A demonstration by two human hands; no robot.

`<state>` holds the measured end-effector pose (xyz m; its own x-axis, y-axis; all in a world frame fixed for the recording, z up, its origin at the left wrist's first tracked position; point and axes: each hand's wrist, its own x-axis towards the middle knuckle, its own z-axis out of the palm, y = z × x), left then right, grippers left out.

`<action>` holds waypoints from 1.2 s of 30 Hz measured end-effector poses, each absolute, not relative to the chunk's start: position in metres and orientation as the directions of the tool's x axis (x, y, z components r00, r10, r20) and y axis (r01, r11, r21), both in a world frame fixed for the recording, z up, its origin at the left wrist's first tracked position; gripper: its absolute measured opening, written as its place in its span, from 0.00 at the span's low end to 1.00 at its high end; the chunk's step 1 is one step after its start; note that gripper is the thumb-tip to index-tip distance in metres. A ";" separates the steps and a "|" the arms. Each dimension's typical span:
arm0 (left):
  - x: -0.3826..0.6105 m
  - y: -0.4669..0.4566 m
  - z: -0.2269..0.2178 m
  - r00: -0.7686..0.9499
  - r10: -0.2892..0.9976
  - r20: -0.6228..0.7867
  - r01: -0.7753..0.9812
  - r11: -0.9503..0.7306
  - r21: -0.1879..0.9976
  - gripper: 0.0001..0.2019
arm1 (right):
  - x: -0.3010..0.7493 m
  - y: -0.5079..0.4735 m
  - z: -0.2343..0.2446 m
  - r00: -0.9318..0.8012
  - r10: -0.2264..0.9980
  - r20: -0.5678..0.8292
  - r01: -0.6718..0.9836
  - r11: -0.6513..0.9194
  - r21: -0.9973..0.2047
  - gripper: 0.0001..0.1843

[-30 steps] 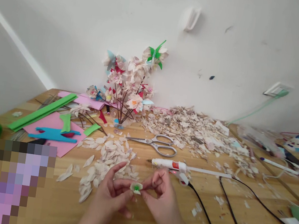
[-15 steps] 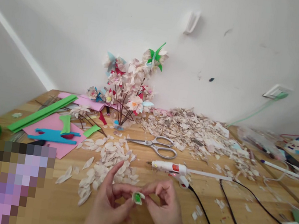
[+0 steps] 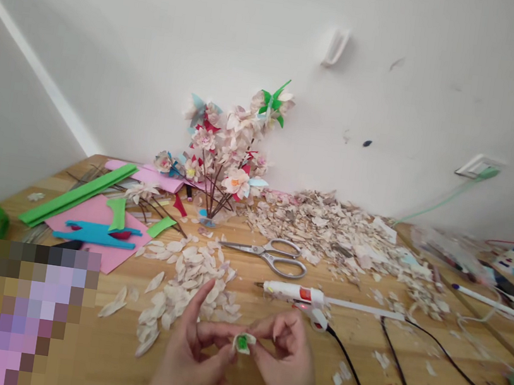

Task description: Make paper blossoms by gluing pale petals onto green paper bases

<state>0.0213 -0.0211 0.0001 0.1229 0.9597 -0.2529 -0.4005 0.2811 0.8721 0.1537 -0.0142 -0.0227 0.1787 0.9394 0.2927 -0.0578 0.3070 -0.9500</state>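
A small handmade flower (image 3: pixel 243 343) with a green centre and pale petals sits between my two hands, low in the middle of the view. My left hand (image 3: pixel 201 350) pinches its left side with thumb and fingers, the index finger raised. On the other side, my right hand (image 3: pixel 284 356) grips the flower's edge between thumb and fingertips. Its underside is hidden by my fingers. Loose pale petals (image 3: pixel 186 284) lie spread just beyond my left hand. A white hot glue gun (image 3: pixel 293 293) with a red light rests beyond my right hand.
Silver scissors (image 3: pixel 271 257) lie behind the glue gun. Finished flowers on stems (image 3: pixel 225 143) stand in a small holder near the wall. A heap of petal scraps (image 3: pixel 329 225) covers the back right. Coloured paper (image 3: pixel 106 248) lies left. The black cord (image 3: pixel 355 378) runs right.
The view has shifted slightly, so everything sits a little further right. The flower has turned a little between my fingers, its green centre now facing me more; both hands still hold it.
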 end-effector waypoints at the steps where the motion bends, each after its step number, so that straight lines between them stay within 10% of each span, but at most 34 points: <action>1: 0.021 -0.021 0.000 0.128 0.958 -0.257 -0.412 0.287 0.865 0.57 | 0.153 -0.014 -0.021 0.181 0.947 0.265 -0.087 0.284 -0.955 0.19; 18: 0.019 -0.020 -0.008 0.101 0.973 -0.208 -0.497 0.230 0.837 0.52 | 0.157 -0.010 -0.024 0.129 0.983 0.131 -0.218 0.157 -0.963 0.23; 25: 0.017 -0.019 -0.009 0.065 0.993 -0.096 -0.364 0.113 0.925 0.36 | 0.154 -0.014 -0.019 0.144 0.967 0.209 -0.102 0.224 -0.969 0.21; 36: 0.022 -0.021 -0.005 0.107 0.980 -0.166 -0.399 0.195 0.896 0.38 | 0.161 -0.017 -0.027 0.125 0.909 0.399 0.114 0.386 -0.915 0.18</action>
<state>0.0217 -0.0211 -0.0052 0.1075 0.9803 -0.1659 -0.3988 0.1954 0.8960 0.1606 -0.0168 -0.0270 0.1250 0.9086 0.3986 0.1136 0.3860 -0.9155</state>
